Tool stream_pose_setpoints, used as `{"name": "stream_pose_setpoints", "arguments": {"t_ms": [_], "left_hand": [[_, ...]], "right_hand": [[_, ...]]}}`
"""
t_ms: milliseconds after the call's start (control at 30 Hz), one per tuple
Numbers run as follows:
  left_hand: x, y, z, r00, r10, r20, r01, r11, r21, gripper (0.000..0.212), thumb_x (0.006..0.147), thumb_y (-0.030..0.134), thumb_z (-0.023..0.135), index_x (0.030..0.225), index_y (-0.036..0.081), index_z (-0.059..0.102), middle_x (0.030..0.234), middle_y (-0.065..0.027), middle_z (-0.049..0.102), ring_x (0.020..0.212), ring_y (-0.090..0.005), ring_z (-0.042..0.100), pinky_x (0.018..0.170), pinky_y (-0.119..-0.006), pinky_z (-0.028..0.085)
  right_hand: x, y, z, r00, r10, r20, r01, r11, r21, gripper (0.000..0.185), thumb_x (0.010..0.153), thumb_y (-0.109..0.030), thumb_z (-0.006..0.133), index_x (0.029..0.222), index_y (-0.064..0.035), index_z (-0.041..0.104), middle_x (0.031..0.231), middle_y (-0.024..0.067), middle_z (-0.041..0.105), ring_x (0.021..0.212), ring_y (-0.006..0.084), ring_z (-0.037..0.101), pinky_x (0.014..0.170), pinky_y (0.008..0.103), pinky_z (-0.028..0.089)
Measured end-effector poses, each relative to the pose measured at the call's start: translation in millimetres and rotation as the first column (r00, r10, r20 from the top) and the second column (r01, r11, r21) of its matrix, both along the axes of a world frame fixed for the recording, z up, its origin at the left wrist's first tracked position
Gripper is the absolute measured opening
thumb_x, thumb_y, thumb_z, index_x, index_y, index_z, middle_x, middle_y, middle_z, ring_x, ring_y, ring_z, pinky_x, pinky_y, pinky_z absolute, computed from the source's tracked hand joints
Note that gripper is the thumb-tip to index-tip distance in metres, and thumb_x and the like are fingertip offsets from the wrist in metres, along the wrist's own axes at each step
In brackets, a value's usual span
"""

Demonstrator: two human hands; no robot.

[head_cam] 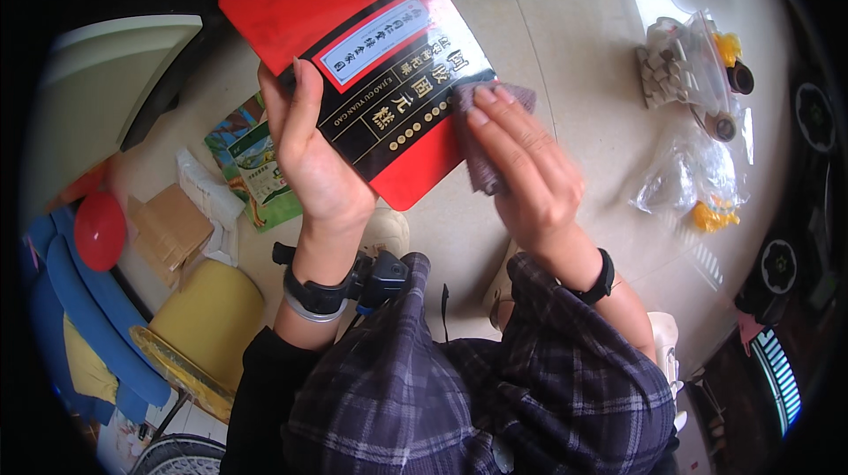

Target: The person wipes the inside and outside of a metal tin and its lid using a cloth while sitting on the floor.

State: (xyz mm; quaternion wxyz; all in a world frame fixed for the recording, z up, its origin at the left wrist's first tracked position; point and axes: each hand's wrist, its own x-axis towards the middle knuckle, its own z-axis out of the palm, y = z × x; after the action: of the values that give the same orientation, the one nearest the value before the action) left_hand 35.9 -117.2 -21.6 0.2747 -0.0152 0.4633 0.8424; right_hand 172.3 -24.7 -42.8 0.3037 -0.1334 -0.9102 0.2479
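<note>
My left hand (318, 163) grips the lower left edge of a flat red and black box (371, 44), its thumb lying on the front face. The box is tilted above the floor and bears printed writing and a pale label panel. My right hand (530, 157) holds a folded greyish-purple cloth (480, 143) under its fingers. That cloth is pressed against the right edge of the box, near the red lower band. The far side of the box and the left fingers behind it are hidden.
Bent brown cardboard (173, 230), a colourful printed bag (255, 177) and a red balloon (99, 231) lie at left, near a yellow stool (209, 316) and a blue seat (99, 309). Clear plastic bags (689, 170) and a bag of pale pieces (669, 71) rest on the tiled floor (589, 31) at right.
</note>
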Motion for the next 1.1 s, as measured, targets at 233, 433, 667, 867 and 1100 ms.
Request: {"name": "stream_pose_setpoints", "arguments": {"t_ms": [233, 433, 667, 867, 1100], "left_hand": [[11, 3, -2, 0.995, -0.034, -0.095, 0.022, 0.991, -0.132, 0.033, 0.092, 0.016, 0.044, 0.122, 0.004, 0.038, 0.115, -0.0091, 0.048, 0.101, -0.0163, 0.05, 0.087, -0.029, 0.041], [12, 3, -6, 0.999, -0.022, -0.046, 0.02, 0.998, -0.052, 0.033, 0.092, 0.017, 0.042, 0.122, 0.005, 0.037, 0.116, -0.0089, 0.048, 0.102, -0.018, 0.051, 0.087, -0.031, 0.042], [16, 4, -1, 0.991, -0.096, -0.098, 0.079, 0.983, -0.164, 0.03, 0.092, 0.018, 0.043, 0.118, 0.004, 0.038, 0.114, -0.0091, 0.047, 0.101, -0.0162, 0.049, 0.087, -0.029, 0.04], [18, 0, -9, 0.996, -0.087, -0.037, 0.085, 0.995, -0.043, 0.034, 0.092, 0.016, 0.042, 0.124, 0.006, 0.036, 0.119, -0.009, 0.047, 0.106, -0.0193, 0.05, 0.09, -0.032, 0.041], [27, 9, 3, 0.97, -0.197, -0.144, 0.143, 0.937, -0.318, 0.035, 0.094, 0.027, 0.04, 0.12, 0.003, 0.037, 0.113, -0.0085, 0.046, 0.102, -0.0155, 0.045, 0.09, -0.029, 0.035]], "right_hand": [[-9, -23, 20, 0.958, 0.286, -0.019, -0.286, 0.958, -0.005, 0.025, 0.071, -0.005, 0.06, 0.094, 0.0052, 0.062, 0.1, 0.0171, 0.062, 0.095, 0.0254, 0.061, 0.085, 0.0339, 0.05], [1, 8, -7, 0.999, -0.011, 0.037, 0.011, 1.0, -0.009, 0.03, 0.07, -0.001, 0.059, 0.1, 0.0014, 0.061, 0.105, 0.0146, 0.061, 0.097, 0.0275, 0.06, 0.084, 0.0336, 0.049], [-11, -21, 25, 0.972, 0.234, 0.027, -0.236, 0.968, 0.084, 0.027, 0.07, -0.004, 0.059, 0.096, 0.0028, 0.063, 0.103, 0.0153, 0.062, 0.099, 0.0246, 0.06, 0.088, 0.0325, 0.048], [-4, 13, 0, 0.998, -0.044, 0.055, 0.046, 0.998, -0.034, 0.033, 0.067, 0.004, 0.062, 0.1, 0.0017, 0.061, 0.105, 0.0145, 0.061, 0.099, 0.0272, 0.06, 0.084, 0.0337, 0.049], [-14, -18, 29, 0.982, 0.185, 0.034, -0.186, 0.982, 0.029, 0.028, 0.071, -0.005, 0.058, 0.098, 0.0018, 0.063, 0.106, 0.0139, 0.061, 0.1, 0.0232, 0.059, 0.089, 0.0324, 0.047]]}}
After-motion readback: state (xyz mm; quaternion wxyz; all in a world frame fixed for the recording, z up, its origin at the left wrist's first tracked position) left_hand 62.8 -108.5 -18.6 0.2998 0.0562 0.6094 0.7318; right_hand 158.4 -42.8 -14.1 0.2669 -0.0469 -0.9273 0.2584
